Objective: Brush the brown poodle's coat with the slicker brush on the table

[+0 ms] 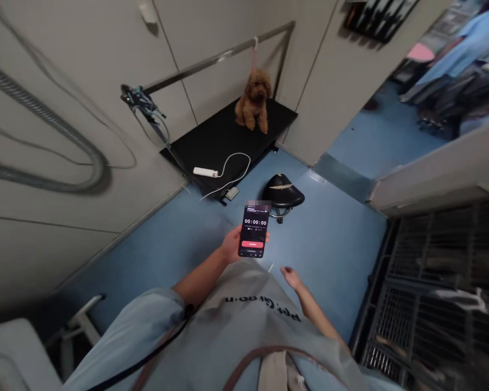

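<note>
My left hand (233, 245) holds a black phone (254, 230) upright in front of me; its screen shows a timer at 00:00:00 and a red button. My right hand (291, 277) hangs free lower right of the phone, fingers loosely apart, holding nothing. Farther off, a small brown curly dog (253, 101) sits on a black grooming table (212, 146), tethered by a pink lead to the metal overhead bar (215, 58). A white clipper (206, 172) with a white cord lies near the table's front edge.
A black saddle stool (282, 193) stands on the blue floor (334, 239) between me and the table. Metal cages (436, 293) line the right side. A grey hose (44, 125) runs along the left wall. Another person in blue (460, 49) is at the far upper right.
</note>
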`<state>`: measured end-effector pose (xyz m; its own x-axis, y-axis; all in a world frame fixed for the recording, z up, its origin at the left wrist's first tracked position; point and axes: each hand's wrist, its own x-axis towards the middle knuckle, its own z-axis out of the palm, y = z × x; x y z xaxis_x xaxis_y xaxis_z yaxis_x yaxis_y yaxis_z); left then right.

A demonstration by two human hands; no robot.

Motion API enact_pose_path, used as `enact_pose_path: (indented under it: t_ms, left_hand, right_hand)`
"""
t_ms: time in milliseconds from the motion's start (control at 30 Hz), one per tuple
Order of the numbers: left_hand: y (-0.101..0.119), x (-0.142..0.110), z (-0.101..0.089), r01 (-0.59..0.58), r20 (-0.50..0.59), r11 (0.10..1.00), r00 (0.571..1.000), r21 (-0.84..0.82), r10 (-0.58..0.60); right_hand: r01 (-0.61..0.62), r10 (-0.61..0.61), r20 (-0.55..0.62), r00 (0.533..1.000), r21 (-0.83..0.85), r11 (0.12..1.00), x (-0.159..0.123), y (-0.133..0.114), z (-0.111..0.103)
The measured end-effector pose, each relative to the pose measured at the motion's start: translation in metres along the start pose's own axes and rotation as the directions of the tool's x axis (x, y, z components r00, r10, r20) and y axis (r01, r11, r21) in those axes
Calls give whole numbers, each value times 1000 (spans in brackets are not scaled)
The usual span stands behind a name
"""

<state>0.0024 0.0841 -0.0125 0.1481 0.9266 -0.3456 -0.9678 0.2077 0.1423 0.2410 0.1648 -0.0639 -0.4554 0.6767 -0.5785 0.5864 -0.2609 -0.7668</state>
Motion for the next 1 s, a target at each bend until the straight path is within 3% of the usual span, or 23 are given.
enact_pose_path:
  t_ms: [100,167,267,367,500,600,667,800,1000]
  left_hand:
    - [10,24,5,-10,-48,1000,999,7,10]
    - [21,49,9,1,-49,1000,999,15,0]
    - [46,94,15,35,-51,999,998,32,-33]
    - [82,142,20,79,-66,995,995,62,-75]
    - [135,198,22,155,-23,985,988,81,-154]
    - [170,228,21,166,25,983,985,78,-168]
    - [190,242,22,144,34,987,989,67,-146]
    - [220,256,25,76,5,997,997,19,-77]
    - [244,261,24,-167,-133,984,978,-60,158]
  right_hand:
    - [31,-30,-16,999,71,997,84,-50,-5]
    - [158,-169,-1,986,359,920,125,-97,-9]
    - [193,-309,121,943,556,809,164,-163,-18]
    - [191,-290,97,952,551,812,196,-207,-26]
    - [187,-184,-69,981,614,767,252,-239,-35]
    - [201,-182,-99,978,674,711,294,-257,-38]
    - [183,-197,-62,979,698,692,313,-269,-36]
    - [28,-189,146,971,716,698,331,-291,-24]
    - [-56,-189,271,944,695,717,361,-312,-7]
